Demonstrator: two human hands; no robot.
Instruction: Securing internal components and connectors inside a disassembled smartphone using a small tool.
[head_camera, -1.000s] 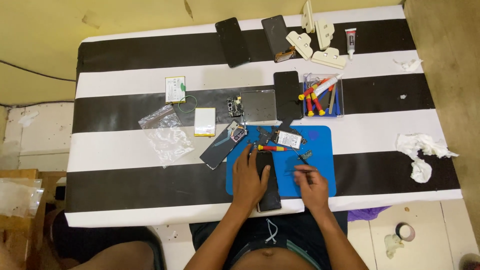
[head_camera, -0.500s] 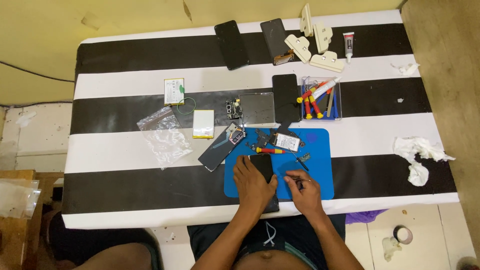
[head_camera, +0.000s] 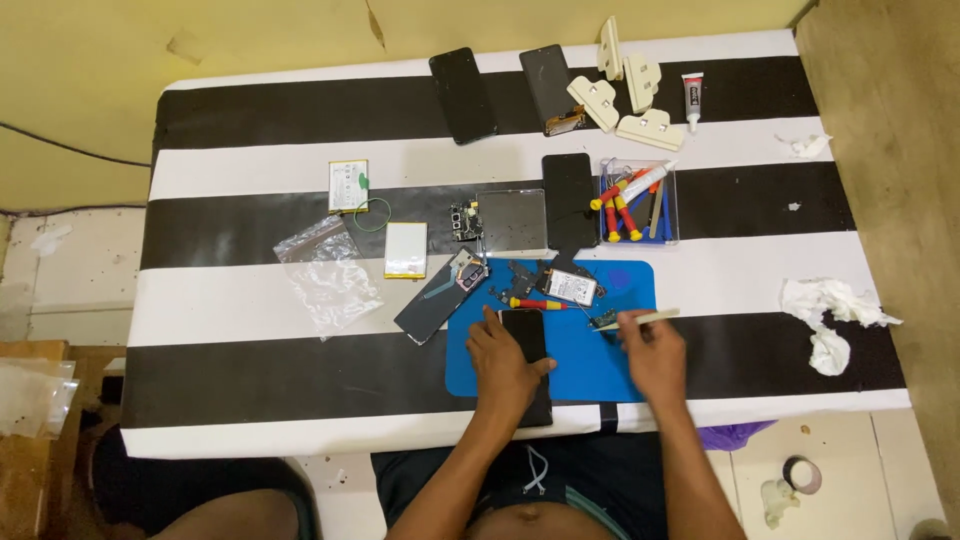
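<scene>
Black smartphone (head_camera: 525, 345) flat, screen-down, long axis toward 12 o'clock, on blue mat's lower-left part, pale flat pry tool (head_camera: 645, 318) near-horizontal at phone's 3 o'clock, tip over small circuit part (head_camera: 603, 320) just beside phone's upper right

Phone (head_camera: 525, 335) on mat (head_camera: 620, 375), screwdriver (head_camera: 535, 303) behind it, tool tray (head_camera: 640, 205) farther back, tissue (head_camera: 830, 315) right.

Two dark phone screens (head_camera: 463, 95) are lying at the table's far edge, a third (head_camera: 569, 186) by the tool tray; a clear plastic bag (head_camera: 328, 275) is lying left, beside white and yellow labelled batteries (head_camera: 348, 185)
</scene>
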